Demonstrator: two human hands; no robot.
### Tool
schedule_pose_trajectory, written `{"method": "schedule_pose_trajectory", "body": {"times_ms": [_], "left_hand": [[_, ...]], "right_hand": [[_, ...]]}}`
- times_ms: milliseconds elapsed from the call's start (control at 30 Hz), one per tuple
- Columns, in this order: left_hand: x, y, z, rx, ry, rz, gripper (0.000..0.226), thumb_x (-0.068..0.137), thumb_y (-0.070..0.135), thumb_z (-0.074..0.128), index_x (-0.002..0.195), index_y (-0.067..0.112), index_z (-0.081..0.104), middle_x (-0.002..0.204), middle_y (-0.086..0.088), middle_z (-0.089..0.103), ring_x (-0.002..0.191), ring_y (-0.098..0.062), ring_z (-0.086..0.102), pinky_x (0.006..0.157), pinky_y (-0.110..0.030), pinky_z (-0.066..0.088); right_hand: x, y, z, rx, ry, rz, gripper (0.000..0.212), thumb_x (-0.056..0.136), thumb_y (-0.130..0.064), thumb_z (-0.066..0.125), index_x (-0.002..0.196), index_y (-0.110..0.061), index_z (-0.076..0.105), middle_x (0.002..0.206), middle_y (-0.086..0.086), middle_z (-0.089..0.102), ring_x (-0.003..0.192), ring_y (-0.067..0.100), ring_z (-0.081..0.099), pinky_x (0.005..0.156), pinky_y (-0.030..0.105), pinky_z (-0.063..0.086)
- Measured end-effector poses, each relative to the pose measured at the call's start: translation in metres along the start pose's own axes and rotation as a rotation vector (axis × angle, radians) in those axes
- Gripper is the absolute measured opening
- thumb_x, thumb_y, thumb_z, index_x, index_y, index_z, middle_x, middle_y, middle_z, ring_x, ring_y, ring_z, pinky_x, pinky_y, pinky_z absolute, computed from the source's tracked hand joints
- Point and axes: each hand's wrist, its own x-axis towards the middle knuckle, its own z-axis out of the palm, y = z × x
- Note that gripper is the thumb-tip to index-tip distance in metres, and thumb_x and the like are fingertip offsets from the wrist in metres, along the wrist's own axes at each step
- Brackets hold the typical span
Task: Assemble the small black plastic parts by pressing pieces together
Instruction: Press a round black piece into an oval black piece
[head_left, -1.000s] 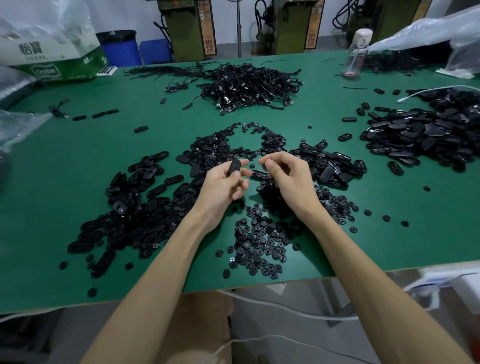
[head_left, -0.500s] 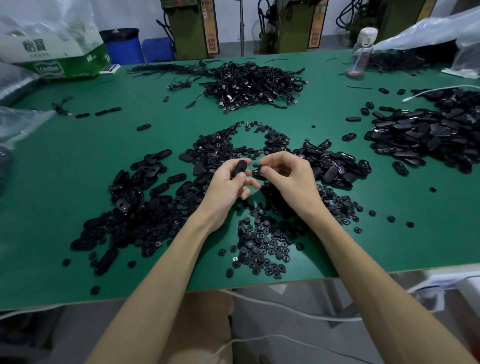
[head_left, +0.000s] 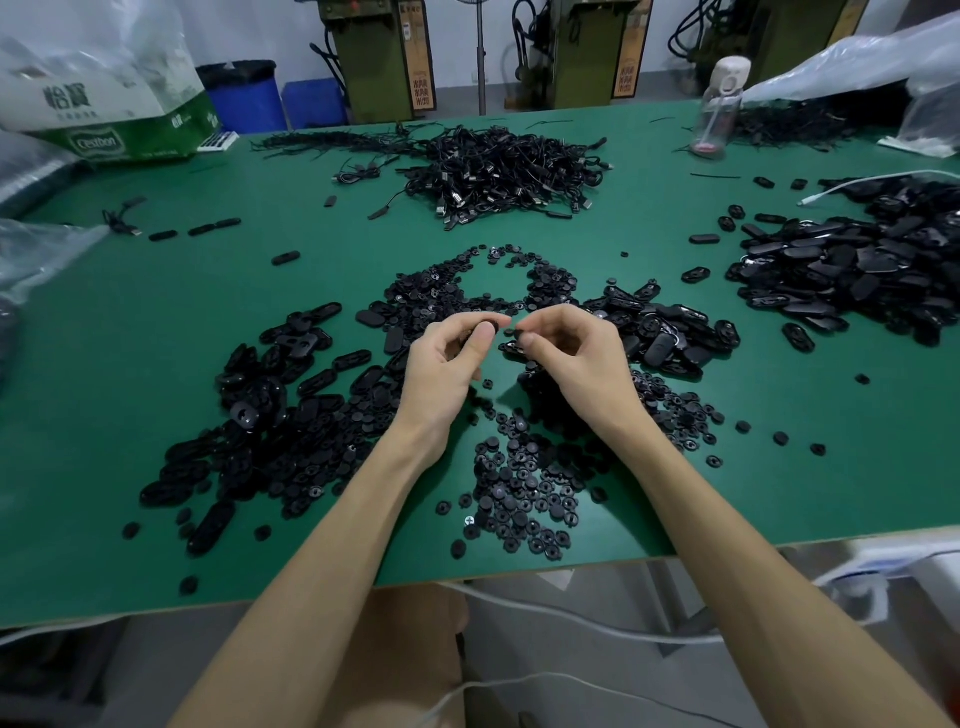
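Above the middle of the green table, my left hand pinches a small black oval shell between thumb and fingers. Close to its right, my right hand pinches a tiny black piece at its fingertips, nearly touching the oval shell. A pile of oval shells lies to the left of my hands. Small round black discs lie scattered below and between my wrists. More oval parts sit just right of my right hand.
A big heap of black oval pieces fills the right side. A tangle of black cables lies at the back centre. A clear water bottle stands at the back right, a green-and-white bag at the back left. White cables hang under the front edge.
Both hands have stayed over the middle pile. My right fingertips have closed in on the oval shell held by my left hand, and the shell has turned slightly.
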Motion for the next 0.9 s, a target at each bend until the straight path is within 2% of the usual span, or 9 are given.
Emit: {"method": "schedule_pose_trajectory", "body": {"times_ms": [133,333,533,667,900], "left_hand": [[0.0015,-0.0014,0.0002,-0.118,0.091,-0.039,0.015,0.103,0.014,0.063,0.114,0.015,0.074,0.102,-0.009,0.070,0.096,-0.014,0.063,0.080,-0.028,0.057],[0.0020,-0.0047,0.0002,-0.242,0.146,-0.097,0.018,0.098,0.005,0.068,0.115,0.000,0.067,0.105,-0.013,0.078,0.098,-0.024,0.077,0.077,-0.029,0.061],[-0.0003,-0.0049,0.0001,-0.319,0.102,-0.105,0.016,0.094,0.003,0.073,0.108,-0.003,0.068,0.102,-0.015,0.076,0.096,-0.031,0.078,0.077,-0.031,0.062],[-0.0009,-0.0046,0.0021,-0.273,0.093,-0.072,0.012,0.092,0.002,0.075,0.100,-0.003,0.069,0.103,-0.019,0.069,0.094,-0.028,0.078,0.078,-0.031,0.063],[-0.0024,-0.0052,0.0041,-0.181,0.026,-0.048,0.012,0.091,0.001,0.076,0.100,0.000,0.068,0.102,-0.018,0.074,0.092,-0.025,0.076,0.077,-0.032,0.063]], "right_hand": [[-0.0003,-0.0002,-0.0013,0.033,0.016,0.007,0.008,0.091,-0.014,0.077,0.098,-0.018,0.075,0.089,-0.006,0.075,0.084,0.010,0.070,0.081,0.029,0.058],[-0.0004,-0.0009,-0.0013,0.058,0.034,0.011,0.006,0.089,-0.014,0.079,0.095,-0.017,0.076,0.084,-0.004,0.076,0.079,0.008,0.070,0.075,0.022,0.054],[-0.0019,-0.0036,-0.0011,0.006,0.005,0.005,0.006,0.091,-0.013,0.076,0.095,-0.017,0.077,0.087,-0.003,0.076,0.082,0.015,0.071,0.080,0.035,0.059],[-0.0023,-0.0045,-0.0008,-0.037,-0.011,-0.001,0.005,0.092,-0.014,0.076,0.094,-0.018,0.077,0.085,-0.006,0.072,0.071,0.006,0.062,0.069,0.024,0.049],[-0.0045,-0.0067,0.0020,-0.096,0.012,-0.038,0.005,0.092,-0.010,0.075,0.095,-0.014,0.076,0.095,0.001,0.073,0.079,0.008,0.063,0.074,0.017,0.047]]}}
